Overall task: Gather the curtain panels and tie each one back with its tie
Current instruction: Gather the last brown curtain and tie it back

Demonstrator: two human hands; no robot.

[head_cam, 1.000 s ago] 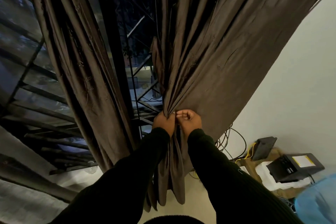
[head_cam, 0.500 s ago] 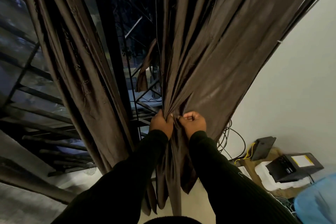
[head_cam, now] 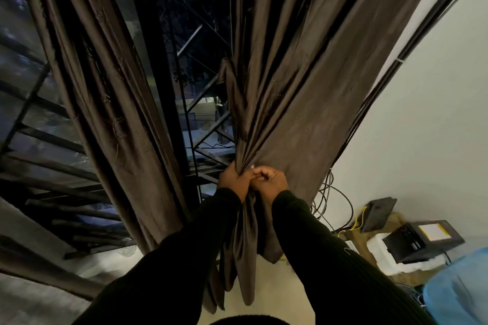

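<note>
Left of the fingers a second curtain panel [head_cam: 105,103] hangs loose in front of the dark window [head_cam: 184,34], whose metal grille [head_cam: 208,150] shows in the gap just above and left of the knuckles. Right of the fingers a bundle of black cables [head_cam: 390,66] runs down the white wall [head_cam: 433,126] and coils near the floor, close behind the right wrist; farther right and lower sit a black router [head_cam: 377,215], a black box with a yellow label [head_cam: 422,241] on white foam, and a blue cover [head_cam: 459,290] at the corner. Nothing stands between the camera and the hands except the black sleeves. The left hand [head_cam: 233,179] has its fingers curled tight round the gathered neck of the right curtain panel [head_cam: 311,82], which fans out above the fingers and hangs in folds below them, between the forearms. The right hand [head_cam: 272,181] touches the left, its fingers clenched on the same bunch of fabric; whether it also pinches a tie cannot be told.
</note>
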